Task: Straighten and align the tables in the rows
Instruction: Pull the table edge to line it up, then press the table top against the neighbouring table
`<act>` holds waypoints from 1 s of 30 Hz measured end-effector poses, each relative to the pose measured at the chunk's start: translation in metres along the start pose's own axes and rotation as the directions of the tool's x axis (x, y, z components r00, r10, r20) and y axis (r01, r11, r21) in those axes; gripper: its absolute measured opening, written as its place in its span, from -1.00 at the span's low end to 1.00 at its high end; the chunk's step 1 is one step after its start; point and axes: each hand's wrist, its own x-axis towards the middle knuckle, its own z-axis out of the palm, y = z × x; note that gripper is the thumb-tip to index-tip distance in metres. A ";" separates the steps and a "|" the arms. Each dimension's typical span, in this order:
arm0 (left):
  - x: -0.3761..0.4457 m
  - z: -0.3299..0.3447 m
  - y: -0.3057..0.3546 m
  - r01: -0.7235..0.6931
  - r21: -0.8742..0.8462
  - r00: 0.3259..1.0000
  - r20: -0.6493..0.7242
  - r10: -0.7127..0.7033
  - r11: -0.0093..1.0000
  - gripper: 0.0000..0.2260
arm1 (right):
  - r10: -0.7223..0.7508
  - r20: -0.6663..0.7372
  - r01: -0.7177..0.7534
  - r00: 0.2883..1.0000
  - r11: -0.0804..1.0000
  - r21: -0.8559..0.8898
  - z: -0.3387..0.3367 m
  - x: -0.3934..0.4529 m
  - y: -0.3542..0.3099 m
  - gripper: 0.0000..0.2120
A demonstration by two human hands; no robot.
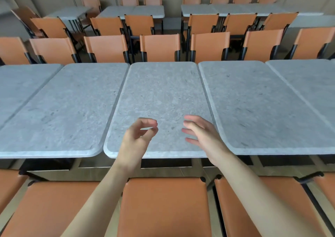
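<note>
A row of grey stone-look tables runs across the view. The middle table (pixel 161 95) lies straight ahead, with a table on its left (pixel 68 106) and one on its right (pixel 257 102), their long edges close together. Its near edge sits a little nearer to me than the left table's edge. My left hand (pixel 137 139) hovers over the middle table's near end, fingers loosely curled, holding nothing. My right hand (pixel 201 133) hovers beside it with fingers spread and relaxed, also empty.
Orange chairs with black frames stand close below me, the middle chair (pixel 163 206) right under my arms. More orange chairs (pixel 159 46) line the far side of the row. Further tables (pixel 134 11) and chairs stand by the back wall.
</note>
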 end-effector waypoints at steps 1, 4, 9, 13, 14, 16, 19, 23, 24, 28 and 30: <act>-0.005 -0.001 0.011 -0.020 0.010 1.000 0.010 0.020 1.000 -0.91 | -0.021 -0.008 0.021 1.000 1.000 -0.013 0.001 -0.010 -0.009 -0.73; -0.023 -0.004 0.038 -0.095 0.013 0.995 0.025 0.095 0.995 -0.91 | -0.093 -0.004 0.092 0.996 0.995 -0.045 0.003 -0.039 -0.032 -0.71; -0.066 -0.017 0.065 -0.162 0.003 0.985 0.056 0.162 0.987 -0.91 | -0.180 -0.015 0.178 0.984 0.980 -0.089 0.011 -0.092 -0.054 -0.70; -0.116 -0.045 0.076 -0.214 -0.005 0.974 0.079 0.214 0.977 -0.90 | -0.227 -0.018 0.225 0.974 0.971 -0.087 0.031 -0.145 -0.058 -0.70; -0.130 -0.054 0.078 -0.224 -0.006 0.971 0.084 0.224 0.975 -0.90 | -0.236 -0.019 0.233 0.972 0.969 -0.087 0.037 -0.160 -0.058 -0.70; -0.158 -0.071 0.080 -0.242 -0.005 0.966 0.091 0.242 0.970 -0.90 | -0.248 -0.022 0.246 0.968 0.966 -0.080 0.052 -0.190 -0.057 -0.70; -0.198 -0.093 0.082 -0.268 -0.022 0.958 0.103 0.269 0.963 -0.90 | -0.274 -0.018 0.272 0.962 0.960 -0.073 0.073 -0.233 -0.054 -0.70; -0.255 -0.118 0.085 -0.297 -0.031 0.948 0.113 0.299 0.954 -0.88 | -0.290 -0.004 0.289 0.957 0.956 -0.053 0.097 -0.291 -0.049 -0.70; -0.267 -0.123 0.087 -0.303 -0.038 0.946 0.109 0.305 0.952 -0.88 | -0.292 0.000 0.291 0.956 0.955 -0.053 0.102 -0.305 -0.049 -0.70; -0.309 -0.136 0.094 -0.319 -0.054 0.940 0.107 0.323 0.946 -0.87 | -0.303 -0.004 0.303 0.953 0.952 -0.053 0.112 -0.354 -0.054 -0.70; -0.324 -0.137 0.098 -0.333 -0.049 0.935 0.117 0.336 0.942 -0.88 | -0.307 -0.008 0.306 0.952 0.950 -0.061 0.112 -0.374 -0.057 -0.70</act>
